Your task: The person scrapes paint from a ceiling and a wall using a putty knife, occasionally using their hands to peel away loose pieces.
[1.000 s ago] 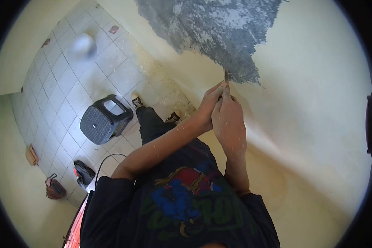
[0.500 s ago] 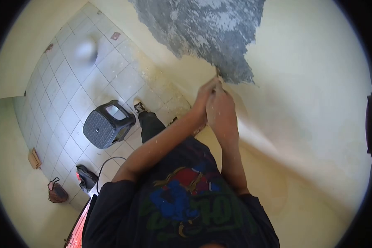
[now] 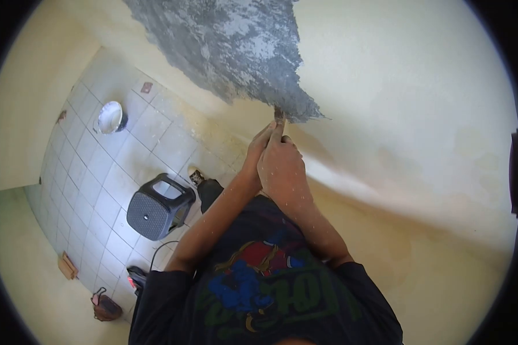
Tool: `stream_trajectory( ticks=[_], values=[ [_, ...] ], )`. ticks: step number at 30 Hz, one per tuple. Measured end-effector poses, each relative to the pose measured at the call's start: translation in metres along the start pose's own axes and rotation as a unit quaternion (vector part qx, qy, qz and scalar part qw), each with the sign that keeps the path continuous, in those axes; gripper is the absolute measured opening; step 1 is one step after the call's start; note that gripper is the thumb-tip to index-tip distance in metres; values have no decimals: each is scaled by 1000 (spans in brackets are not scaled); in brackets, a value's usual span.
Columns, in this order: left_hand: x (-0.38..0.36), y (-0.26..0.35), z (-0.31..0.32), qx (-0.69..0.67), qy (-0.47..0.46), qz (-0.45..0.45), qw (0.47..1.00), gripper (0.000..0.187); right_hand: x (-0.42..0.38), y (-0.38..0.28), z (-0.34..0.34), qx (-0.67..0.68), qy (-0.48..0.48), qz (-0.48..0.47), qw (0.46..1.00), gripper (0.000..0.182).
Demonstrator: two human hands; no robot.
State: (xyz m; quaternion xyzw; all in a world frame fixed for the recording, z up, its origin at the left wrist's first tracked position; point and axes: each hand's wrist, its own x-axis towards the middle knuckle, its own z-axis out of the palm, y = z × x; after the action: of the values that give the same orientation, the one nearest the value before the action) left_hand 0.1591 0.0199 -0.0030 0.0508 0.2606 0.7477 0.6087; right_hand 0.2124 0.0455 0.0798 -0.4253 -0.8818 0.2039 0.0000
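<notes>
A scraper (image 3: 279,112) with a narrow, dark blade meets the lower edge of a rough grey patch (image 3: 236,54) on the cream wall. My right hand (image 3: 283,167) is closed around its handle, with the thumb side toward the blade. Pressed against it from the left, my left hand (image 3: 259,148) also grips the tool near the blade. Most of the handle is hidden by the fingers. Pale specks of dust dot both hands and forearms. The grey patch narrows to a ragged point just right of the blade.
A black plastic stool (image 3: 161,207) stands on the tiled floor (image 3: 106,172) to my left, near my shoe (image 3: 196,176). Farther off is a white-lined bucket (image 3: 111,118). A brown bag (image 3: 106,307) and a cardboard piece (image 3: 68,265) lie by the left wall.
My view has shifted, so the wall patch and hands appear farther left. Both hands keep hold of the scraper, whose blade stays at the patch's lower edge. The bucket, blurred before, is sharp now.
</notes>
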Motion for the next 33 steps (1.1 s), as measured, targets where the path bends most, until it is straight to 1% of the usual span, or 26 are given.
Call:
stream_trajectory(
  ticks=[1,2,4,5,7,8,10,11,12,13,14,16,17,18,19,20,21,22,23,24,26,28,29,31,32,33],
  values=[
    [-4,0,1,33,48,3,998,24,3,5,3,12,-1,-24,1000,40],
    [-7,0,-4,34,51,-3,998,24,-1,8,7,24,-7,-46,999,40],
    [-2,-2,-16,-73,-48,-23,996,26,-10,-1,7,1,-4,-37,999,38],
    [2,-3,-16,-68,-55,-23,996,26,-8,-6,4,-19,7,-30,999,37],
    [3,-4,-12,36,22,-5,999,26,2,0,2,-3,0,-44,999,35],
    [-1,-6,-13,36,21,-7,999,26,0,4,3,11,-20,-53,998,33],
    [-10,0,1,-83,15,-30,996,26,-12,-2,0,-14,-15,-44,999,31],
    [-6,3,3,-77,6,-27,997,26,-9,-7,-4,-33,-3,-39,999,29],
    [-5,4,3,-35,19,-19,999,26,-5,-8,-7,-32,5,-40,999,29],
    [-5,4,1,4,36,-11,999,26,-3,-5,-8,-16,17,-60,998,31],
    [-4,3,-3,4,37,-14,999,26,-7,-3,-7,0,23,-76,997,33],
    [-4,-1,-11,-78,-87,13,993,24,-19,-3,-2,-24,13,-83,996,32],
    [2,3,-12,-71,-97,17,993,24,-12,-7,-5,-47,22,-99,994,32],
    [1,6,-12,-57,-72,-6,996,24,-9,-9,-8,-44,31,-101,993,32],
    [-1,7,-14,-46,-42,-31,998,24,-9,-10,-8,-25,70,-97,992,30],
    [1,7,-18,-45,-39,-34,998,24,-15,-9,-6,-6,104,-90,990,29],
    [2,5,-21,-85,-53,-32,994,26,-19,-5,2,-5,96,-85,992,29],
    [3,3,-21,-124,-72,-26,989,29,-16,0,9,-26,76,-113,990,26],
    [6,5,-18,-116,-79,-24,990,29,-6,1,9,-45,69,-145,986,24],
    [8,7,-17,-102,-61,-26,993,30,0,-4,2,-40,83,-147,985,24],
    [14,8,-27,-82,-37,-39,995,31,-6,-10,-3,-116,69,-124,983,18],
    [21,-3,-43,-163,-119,-39,979,31,-5,-5,15,-104,34,-122,987,18],
    [23,-4,-46,-153,-125,-42,979,31,6,-6,17,-97,18,-132,986,19],
    [24,4,-41,-58,-170,-7,984,31,8,-14,8,-105,57,-111,987,18],
    [25,9,-43,-52,-169,-11,984,31,2,-15,10,-120,67,-88,987,17],
    [18,8,-46,-72,-124,-15,990,32,-4,-14,14,-116,59,-86,988,17]
  ],
)
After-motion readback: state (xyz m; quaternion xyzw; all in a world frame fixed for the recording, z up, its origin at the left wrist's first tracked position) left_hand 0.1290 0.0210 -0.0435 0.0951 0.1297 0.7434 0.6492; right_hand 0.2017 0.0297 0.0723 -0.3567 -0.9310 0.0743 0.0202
